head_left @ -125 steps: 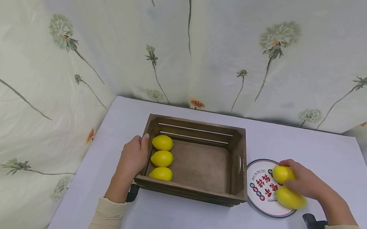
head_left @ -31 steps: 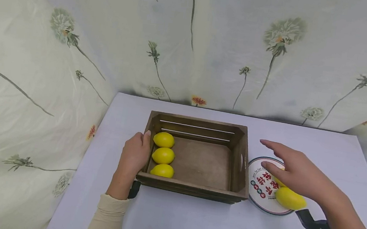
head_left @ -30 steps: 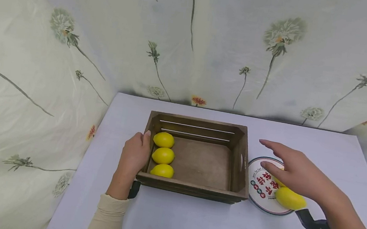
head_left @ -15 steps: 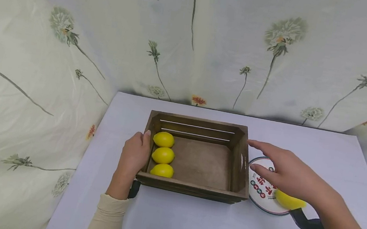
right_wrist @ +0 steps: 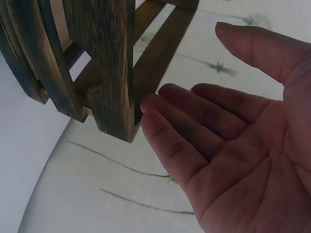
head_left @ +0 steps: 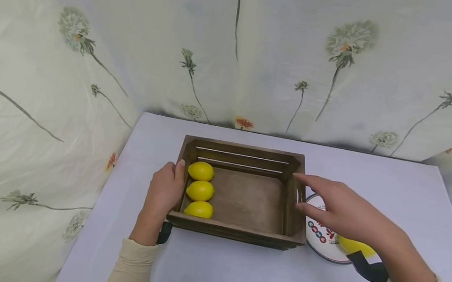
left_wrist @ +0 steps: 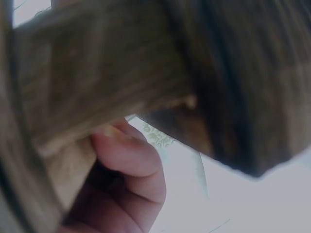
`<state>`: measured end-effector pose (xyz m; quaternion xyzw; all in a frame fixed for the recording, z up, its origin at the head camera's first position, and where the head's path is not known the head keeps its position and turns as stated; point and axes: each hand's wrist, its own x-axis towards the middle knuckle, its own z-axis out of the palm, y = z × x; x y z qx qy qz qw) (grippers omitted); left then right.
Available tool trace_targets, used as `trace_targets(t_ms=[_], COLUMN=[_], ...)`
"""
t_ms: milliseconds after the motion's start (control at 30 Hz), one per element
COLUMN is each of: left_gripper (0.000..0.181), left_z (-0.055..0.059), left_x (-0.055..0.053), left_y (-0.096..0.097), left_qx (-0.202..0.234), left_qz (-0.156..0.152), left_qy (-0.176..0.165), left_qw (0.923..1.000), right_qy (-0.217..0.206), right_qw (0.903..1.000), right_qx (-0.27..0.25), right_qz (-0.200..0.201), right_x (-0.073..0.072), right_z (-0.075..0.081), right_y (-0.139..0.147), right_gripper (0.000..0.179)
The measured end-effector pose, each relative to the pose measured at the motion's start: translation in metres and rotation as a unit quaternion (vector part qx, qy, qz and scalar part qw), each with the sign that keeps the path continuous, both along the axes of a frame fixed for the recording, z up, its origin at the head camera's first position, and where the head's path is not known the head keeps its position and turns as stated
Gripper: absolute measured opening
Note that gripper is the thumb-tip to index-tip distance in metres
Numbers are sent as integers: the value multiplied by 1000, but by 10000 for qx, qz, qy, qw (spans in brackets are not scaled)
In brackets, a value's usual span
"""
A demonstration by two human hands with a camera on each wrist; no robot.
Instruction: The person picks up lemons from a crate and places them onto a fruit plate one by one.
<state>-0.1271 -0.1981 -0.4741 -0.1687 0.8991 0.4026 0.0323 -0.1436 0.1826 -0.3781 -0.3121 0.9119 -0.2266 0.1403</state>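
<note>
I judge the crate (head_left: 235, 232) stiff and fairly light, best held at both ends; my left hand (head_left: 163, 187) grips its left, my right hand (head_left: 339, 204) spreads wide near its right.

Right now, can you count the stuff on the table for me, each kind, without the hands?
Wooden crate: 1
Plate: 1
Yellow fruits: 4 showing (3 in the crate, 1 on the plate; the right hand could hide more)
Total: 6 showing
</note>
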Motion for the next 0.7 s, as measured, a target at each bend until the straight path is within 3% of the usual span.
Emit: trace_targets(t_ms=[700], left_gripper=[48], left_z=[1], left_x=[0], left_y=[-1], left_qx=[53], left_qz=[21], left_qy=[-92], left_qw=[9999], right_qy=[-329], right_qw=[9980], right_qx=[320], right_qz=[435], right_x=[-8], right_z=[-3], right_y=[-23], right_gripper=[59])
